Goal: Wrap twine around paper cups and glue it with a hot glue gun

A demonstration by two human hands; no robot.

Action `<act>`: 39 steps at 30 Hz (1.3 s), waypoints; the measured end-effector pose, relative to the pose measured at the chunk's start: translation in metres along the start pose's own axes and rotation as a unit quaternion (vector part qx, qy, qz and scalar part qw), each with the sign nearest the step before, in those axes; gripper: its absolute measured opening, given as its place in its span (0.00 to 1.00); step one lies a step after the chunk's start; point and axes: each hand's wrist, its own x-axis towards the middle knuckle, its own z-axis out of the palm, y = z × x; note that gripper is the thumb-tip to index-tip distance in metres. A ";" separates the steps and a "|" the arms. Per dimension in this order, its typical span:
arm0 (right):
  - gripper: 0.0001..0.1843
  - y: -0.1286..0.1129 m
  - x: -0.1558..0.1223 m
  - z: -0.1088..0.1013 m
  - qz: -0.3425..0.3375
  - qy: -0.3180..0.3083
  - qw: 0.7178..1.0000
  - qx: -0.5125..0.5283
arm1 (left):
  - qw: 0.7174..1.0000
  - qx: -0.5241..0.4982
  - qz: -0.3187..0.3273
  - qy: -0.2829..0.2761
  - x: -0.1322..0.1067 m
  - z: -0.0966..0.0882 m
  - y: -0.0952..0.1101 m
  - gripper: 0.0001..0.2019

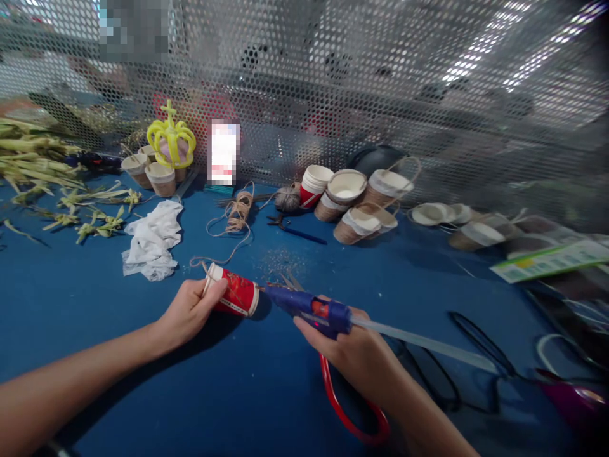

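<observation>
The left hand (190, 311) is curled around a red paper cup (235, 295), which lies on its side on the blue table (266, 406), its white rim under the thumb and its bottom pointing to 3 o'clock. The right hand (356, 358) is closed on the grip of a blue glue gun (309, 308). Its nozzle sits just at the cup's bottom edge, and the clear glue stick (423, 343) trails off to 4 o'clock. A loose strand of twine (239, 212) runs from the cup's rim up to a bundle at 12 o'clock, and a white cloth (152, 241) lies at 10 o'clock.

To my eye, gluing here goes best with the cup pinned so it cannot roll. A light squeeze should give 1 thin line of glue, with the left fingers kept back from the hot tip.
</observation>
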 end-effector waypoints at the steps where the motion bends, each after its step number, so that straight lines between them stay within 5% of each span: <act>1: 0.10 -0.001 -0.001 0.000 0.036 -0.002 0.998 0.044 | 1.000 -0.002 -0.002 0.003 0.000 0.000 0.001 0.21; 6: 0.11 -0.012 0.001 -0.005 0.119 0.005 0.979 0.166 | 0.999 -0.005 -0.017 0.029 0.001 -0.001 0.001 0.20; 16: 0.11 -0.018 -0.003 -0.010 0.174 -0.066 0.947 0.263 | 0.996 -0.064 -0.044 0.044 0.004 0.001 -0.001 0.20; 29: 0.11 -0.019 -0.005 -0.008 0.155 -0.070 0.955 0.244 | 0.993 -0.074 -0.073 0.061 0.005 0.001 -0.001 0.21; 39: 0.11 -0.014 0.003 -0.007 0.195 -0.030 0.956 0.216 | 0.999 -0.031 -0.026 0.026 0.001 0.000 -0.003 0.20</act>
